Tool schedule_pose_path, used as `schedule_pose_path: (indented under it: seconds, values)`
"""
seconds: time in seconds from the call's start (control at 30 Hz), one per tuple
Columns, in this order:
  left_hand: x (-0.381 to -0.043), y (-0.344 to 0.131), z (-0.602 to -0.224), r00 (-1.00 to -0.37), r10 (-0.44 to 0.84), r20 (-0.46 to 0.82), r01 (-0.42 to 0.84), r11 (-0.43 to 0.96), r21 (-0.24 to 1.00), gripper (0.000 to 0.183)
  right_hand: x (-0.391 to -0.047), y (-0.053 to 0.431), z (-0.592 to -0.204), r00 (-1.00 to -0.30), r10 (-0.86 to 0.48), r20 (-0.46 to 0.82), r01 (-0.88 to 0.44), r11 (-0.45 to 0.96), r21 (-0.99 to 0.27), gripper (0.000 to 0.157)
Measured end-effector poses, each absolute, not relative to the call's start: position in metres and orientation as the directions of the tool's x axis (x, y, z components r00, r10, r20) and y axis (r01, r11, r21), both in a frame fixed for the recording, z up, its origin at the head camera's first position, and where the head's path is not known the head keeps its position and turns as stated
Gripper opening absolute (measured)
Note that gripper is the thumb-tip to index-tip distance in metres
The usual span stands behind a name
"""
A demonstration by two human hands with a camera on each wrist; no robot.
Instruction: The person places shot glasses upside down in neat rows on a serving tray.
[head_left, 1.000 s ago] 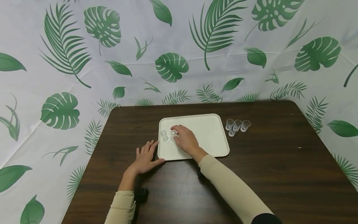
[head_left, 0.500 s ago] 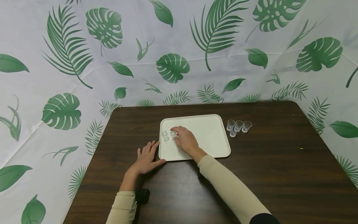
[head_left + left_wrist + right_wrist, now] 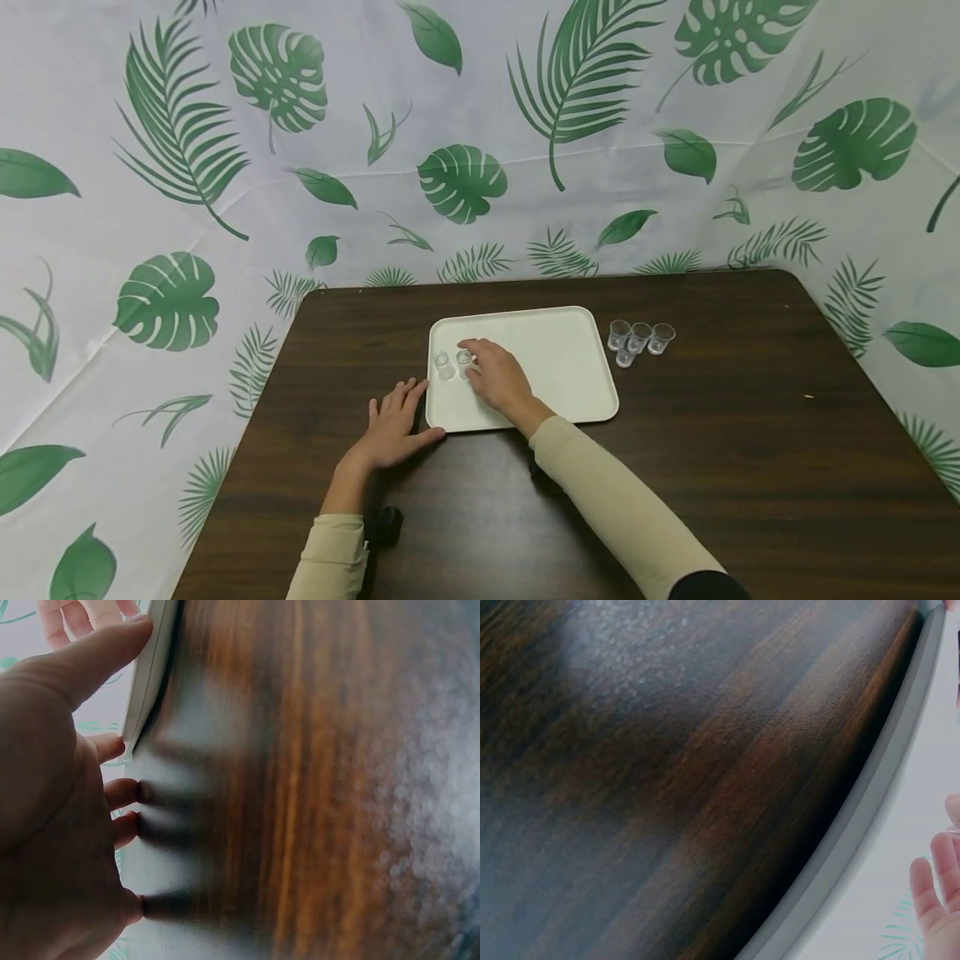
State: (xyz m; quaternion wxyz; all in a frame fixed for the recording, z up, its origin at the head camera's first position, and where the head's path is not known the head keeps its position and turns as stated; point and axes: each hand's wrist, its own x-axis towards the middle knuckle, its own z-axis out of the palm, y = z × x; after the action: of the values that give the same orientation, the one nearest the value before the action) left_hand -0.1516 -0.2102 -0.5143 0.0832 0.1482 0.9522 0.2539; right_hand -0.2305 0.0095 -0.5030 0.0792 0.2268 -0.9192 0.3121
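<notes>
A small clear cup (image 3: pixel 464 358) stands on the left part of a white tray (image 3: pixel 555 358), pinched between the thumb and index finger of my right hand (image 3: pixel 498 375). Just left of it is a second clear cup (image 3: pixel 444 367), which looks narrower at its top. My left hand (image 3: pixel 388 432) lies spread at the tray's near left corner. Its thumb touches the tray edge (image 3: pixel 146 682) in the left wrist view, while the other fingers reach down to the table beside it. The right wrist view shows only some fingertips (image 3: pixel 934 892) at its edge; the held cup is hidden there.
Several clear cups (image 3: pixel 637 337) stand close together on the dark wooden table (image 3: pixel 750 433), right of the tray. A leaf-patterned cloth (image 3: pixel 465 108) hangs behind the table and along its sides. A tiny pale scrap (image 3: pixel 808 397) lies on the right part of the table.
The head view has shifted very slightly. My right hand stays at the same cup, and my left hand keeps its place at the tray's corner.
</notes>
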Motion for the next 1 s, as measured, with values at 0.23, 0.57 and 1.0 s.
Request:
schedule_pose_path:
  seconds: [0.23, 0.57, 1.0]
  values:
    - [-0.153, -0.209, -0.511, -0.939, 0.313, -0.140, 0.208, 0.843, 0.496, 0.089, -0.230, 0.012, -0.501, -0.902, -0.357, 0.244, -0.430, 0.682, -0.592, 0.049]
    - [-0.153, -0.209, -0.508, -0.939, 0.319, -0.131, 0.216, 0.839, 0.499, 0.089, -0.227, 0.017, -0.499, -0.947, -0.289, 0.141, -0.300, 0.641, -0.706, 0.063]
    - [-0.153, -0.208, -0.508, -0.938, 0.318, -0.136, 0.209, 0.835, 0.510, 0.088, -0.214, 0.044, -0.481, -0.966, -0.239, 0.103, -0.220, 0.541, -0.812, 0.073]
